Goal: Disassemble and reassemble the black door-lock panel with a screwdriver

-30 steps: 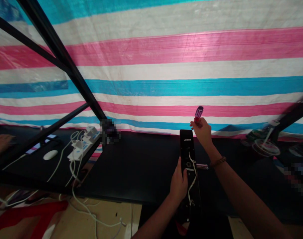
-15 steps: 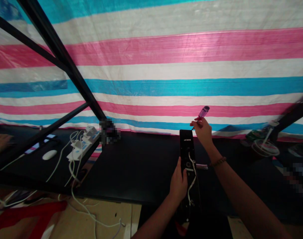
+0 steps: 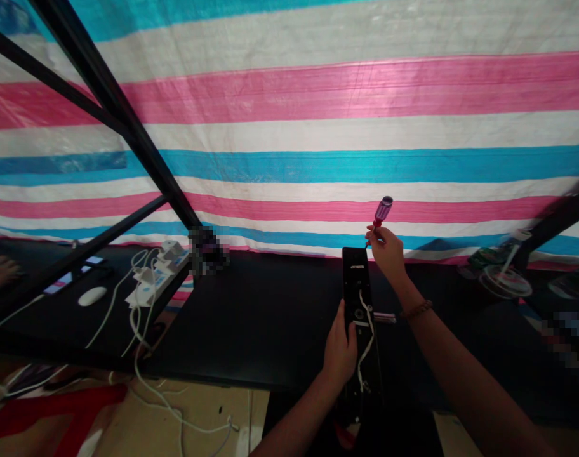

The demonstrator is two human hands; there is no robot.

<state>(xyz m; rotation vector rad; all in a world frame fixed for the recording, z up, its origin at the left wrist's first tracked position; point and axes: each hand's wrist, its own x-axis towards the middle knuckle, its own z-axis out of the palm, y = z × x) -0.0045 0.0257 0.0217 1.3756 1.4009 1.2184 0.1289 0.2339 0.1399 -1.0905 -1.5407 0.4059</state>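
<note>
A long black panel (image 3: 353, 279) with a white cable (image 3: 368, 346) along its face stands tilted at the table's front edge. My left hand (image 3: 340, 349) grips its left side, thumb on the face and fingers at the edge. Above the panel's top right corner, my right hand (image 3: 385, 246) is closed on a screwdriver (image 3: 383, 209) with a clear purple handle, handle up and shaft down. The shaft's tip is near that corner; whether it touches cannot be made out. A small shiny bundle (image 3: 385, 317) lies right of the panel.
On the left are a white power strip (image 3: 149, 285) with plugs and cables, a white mouse (image 3: 92, 296), a phone (image 3: 70, 279) and another person's hand (image 3: 1, 274). A lidded cup with a straw (image 3: 503, 281) stands right. Black frame bars (image 3: 151, 162) cross the left side.
The screwdriver's handle has swung left and slightly up, so it stands more upright in my right hand. My left hand and the panel have barely moved.
</note>
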